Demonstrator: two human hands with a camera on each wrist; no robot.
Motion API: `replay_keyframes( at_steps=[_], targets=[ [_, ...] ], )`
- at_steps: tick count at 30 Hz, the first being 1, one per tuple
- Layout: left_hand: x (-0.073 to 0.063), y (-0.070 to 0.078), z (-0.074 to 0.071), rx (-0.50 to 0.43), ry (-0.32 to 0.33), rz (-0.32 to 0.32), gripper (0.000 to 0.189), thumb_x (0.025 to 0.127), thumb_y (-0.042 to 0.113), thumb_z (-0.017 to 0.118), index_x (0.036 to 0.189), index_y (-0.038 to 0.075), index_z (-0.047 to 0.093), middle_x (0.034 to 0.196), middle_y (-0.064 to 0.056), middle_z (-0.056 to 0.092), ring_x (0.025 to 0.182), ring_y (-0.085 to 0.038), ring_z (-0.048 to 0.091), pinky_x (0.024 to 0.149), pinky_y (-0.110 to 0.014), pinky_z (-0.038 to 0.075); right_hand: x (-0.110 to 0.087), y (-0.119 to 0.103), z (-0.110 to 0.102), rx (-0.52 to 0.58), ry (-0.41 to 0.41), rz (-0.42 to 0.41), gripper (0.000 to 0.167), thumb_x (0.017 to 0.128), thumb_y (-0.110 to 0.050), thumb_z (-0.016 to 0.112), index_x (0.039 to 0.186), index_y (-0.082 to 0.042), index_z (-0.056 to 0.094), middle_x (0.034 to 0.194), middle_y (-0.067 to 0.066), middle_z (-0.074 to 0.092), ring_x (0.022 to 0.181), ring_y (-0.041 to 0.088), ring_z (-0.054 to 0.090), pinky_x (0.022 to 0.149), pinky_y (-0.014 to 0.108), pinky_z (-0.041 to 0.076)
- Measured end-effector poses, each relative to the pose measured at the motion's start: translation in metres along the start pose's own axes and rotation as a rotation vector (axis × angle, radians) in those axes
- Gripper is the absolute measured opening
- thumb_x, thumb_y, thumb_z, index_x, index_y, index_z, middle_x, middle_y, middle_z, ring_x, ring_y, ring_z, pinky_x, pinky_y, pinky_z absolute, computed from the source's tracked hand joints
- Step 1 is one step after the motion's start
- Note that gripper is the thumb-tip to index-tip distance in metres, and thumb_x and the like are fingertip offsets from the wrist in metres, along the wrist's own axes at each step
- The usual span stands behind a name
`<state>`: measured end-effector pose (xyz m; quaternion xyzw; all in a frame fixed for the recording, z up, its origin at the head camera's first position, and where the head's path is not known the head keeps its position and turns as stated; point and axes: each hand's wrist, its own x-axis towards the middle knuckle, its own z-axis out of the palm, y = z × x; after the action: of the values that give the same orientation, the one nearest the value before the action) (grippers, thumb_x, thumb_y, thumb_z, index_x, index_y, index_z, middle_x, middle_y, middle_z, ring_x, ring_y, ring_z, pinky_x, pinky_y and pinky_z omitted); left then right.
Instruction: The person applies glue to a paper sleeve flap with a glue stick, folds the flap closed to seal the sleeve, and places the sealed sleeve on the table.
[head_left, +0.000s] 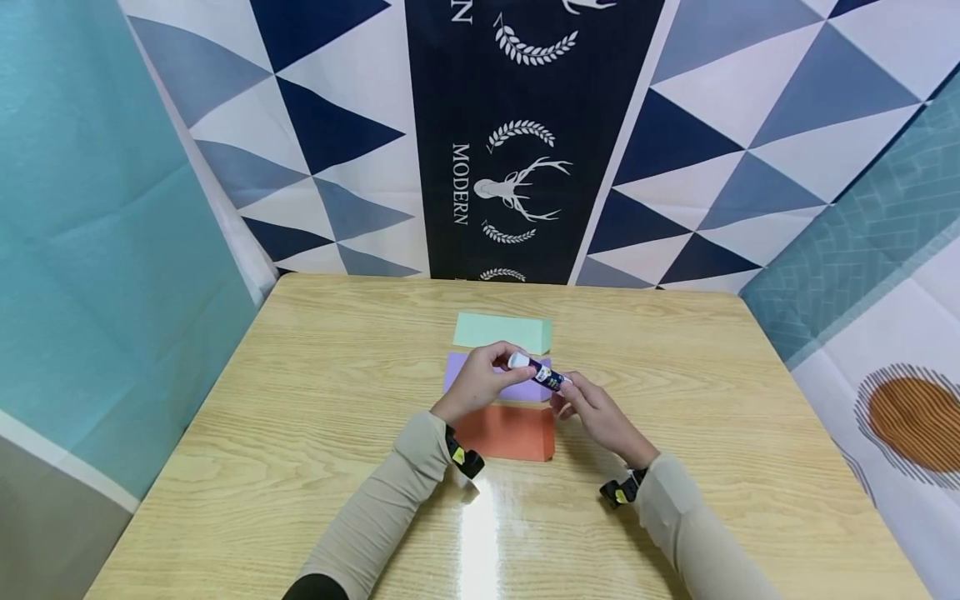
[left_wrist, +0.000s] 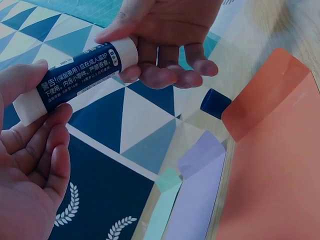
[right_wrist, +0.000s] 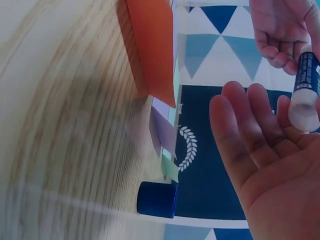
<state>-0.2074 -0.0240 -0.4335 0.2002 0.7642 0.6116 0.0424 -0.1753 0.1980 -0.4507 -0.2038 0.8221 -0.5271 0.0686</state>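
Both hands hold a glue stick (head_left: 547, 377) with a dark blue printed label and white ends, raised above the table. My left hand (head_left: 480, 383) pinches one white end between thumb and fingers. At the other end, my right hand (head_left: 602, 418) grips with thumb and index finger, its remaining fingers loosely extended in the right wrist view. Beneath the hands lie an orange paper (head_left: 506, 433) and a purple paper (head_left: 459, 367), with a mint green paper (head_left: 495, 330) behind them. Each paper has a folded flap at its right end. A dark blue cap (left_wrist: 215, 104) sits beside the orange flap.
The wood-grain table (head_left: 337, 350) extends around the papers. A patterned cloth (head_left: 495, 100) with triangles and a deer print hangs at its far edge. Teal sheeting (head_left: 112, 208) hangs on the left, and another patterned cloth (head_left: 885, 317) on the right.
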Motion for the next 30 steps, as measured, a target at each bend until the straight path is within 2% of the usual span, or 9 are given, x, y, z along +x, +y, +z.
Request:
replay_keyframes(
  at_steps=[4,8,11,15,18,23,30],
  targets=[
    [-0.0005,-0.0013,0.0004,-0.005,0.009,0.011,0.019,0.087,0.019,0.074,0.097,0.005,0.069,0.085,-0.004,0.061,0.073,-0.009,0.050,0.060,-0.018,0.040,-0.0005,-0.0033,0.0010,0.050,0.003,0.004,0.047,0.109,-0.022,0.024,0.110,0.016,0.052,0.095,0.030,0.061,0.082,0.020,0.065,0.076,0.036,0.057],
    [-0.0008,-0.0020,0.0009,-0.012,0.019,0.014,0.018,0.087,0.019,0.074,0.097,0.005,0.069,0.086,-0.010,0.063,0.071,-0.008,0.050,0.059,-0.018,0.039,-0.0005,-0.0041,0.0011,0.082,0.027,0.000,0.048,0.109,-0.020,0.025,0.111,0.019,0.052,0.095,0.032,0.062,0.080,0.018,0.065,0.075,0.036,0.058],
    [-0.0009,-0.0019,0.0008,-0.020,0.027,0.009,0.019,0.086,0.019,0.075,0.097,0.005,0.070,0.085,-0.013,0.062,0.069,-0.008,0.048,0.058,-0.018,0.038,0.0000,-0.0030,0.0014,0.094,0.058,-0.004,0.043,0.108,-0.018,0.030,0.110,0.019,0.053,0.094,0.033,0.063,0.078,0.016,0.066,0.073,0.036,0.058],
    [-0.0009,-0.0019,0.0006,-0.026,0.037,-0.003,0.020,0.086,0.020,0.075,0.098,0.005,0.070,0.080,-0.005,0.062,0.066,-0.009,0.048,0.057,-0.018,0.038,0.0009,-0.0025,0.0016,0.106,0.114,0.000,0.035,0.106,-0.016,0.040,0.111,0.015,0.056,0.096,0.034,0.063,0.076,0.014,0.066,0.071,0.032,0.058],
    [-0.0007,-0.0020,0.0009,-0.032,0.039,-0.009,0.019,0.086,0.021,0.075,0.098,0.005,0.070,0.079,-0.003,0.061,0.065,-0.009,0.047,0.057,-0.019,0.037,0.0007,-0.0027,0.0006,0.094,0.141,-0.001,0.029,0.102,-0.014,0.049,0.116,0.011,0.057,0.096,0.030,0.064,0.076,0.010,0.065,0.070,0.028,0.057],
    [-0.0003,-0.0030,0.0020,-0.045,0.043,-0.012,0.019,0.087,0.019,0.075,0.097,0.004,0.069,0.081,-0.010,0.061,0.064,-0.009,0.046,0.056,-0.018,0.037,-0.0007,-0.0034,-0.0004,0.051,0.171,-0.024,0.029,0.093,-0.007,0.064,0.118,0.007,0.058,0.092,0.019,0.064,0.074,0.005,0.063,0.068,0.027,0.056],
    [-0.0008,-0.0035,0.0031,-0.057,0.050,-0.023,0.019,0.086,0.018,0.075,0.097,0.003,0.068,0.082,-0.009,0.062,0.064,-0.008,0.047,0.055,-0.018,0.037,-0.0015,-0.0037,-0.0011,0.028,0.188,-0.013,0.027,0.089,-0.006,0.069,0.113,0.005,0.063,0.088,0.014,0.065,0.071,0.004,0.058,0.065,0.022,0.053]
  ],
)
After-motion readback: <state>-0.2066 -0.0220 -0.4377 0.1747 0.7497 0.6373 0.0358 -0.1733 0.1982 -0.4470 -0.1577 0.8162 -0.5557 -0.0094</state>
